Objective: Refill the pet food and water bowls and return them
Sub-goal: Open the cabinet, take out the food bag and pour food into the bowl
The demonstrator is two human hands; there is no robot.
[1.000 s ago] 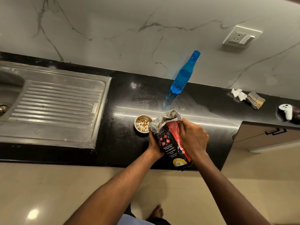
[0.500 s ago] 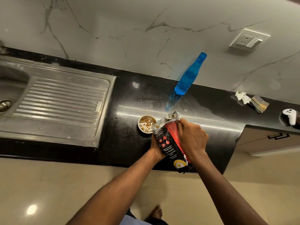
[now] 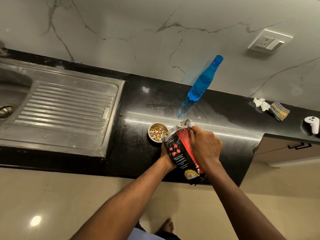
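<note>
A small round bowl with brown kibble stands on the black counter. Just right of it I hold a black and red pet food bag, its foil top squeezed together and leaning toward the bowl. My left hand grips the bag's left side, mostly hidden behind it. My right hand clasps the upper right of the bag near the opening. A blue water bottle stands behind, close to the marble wall. No second bowl is in view.
A steel sink with a ribbed drainboard fills the counter's left. At the far right lie crumpled tissue, a checked cloth and a white controller. A wall socket sits above. One kibble piece lies loose.
The bag's open top has been squeezed narrower and tipped closer to the bowl's rim. Both hands keep their grip. The camera view has shifted slightly left.
</note>
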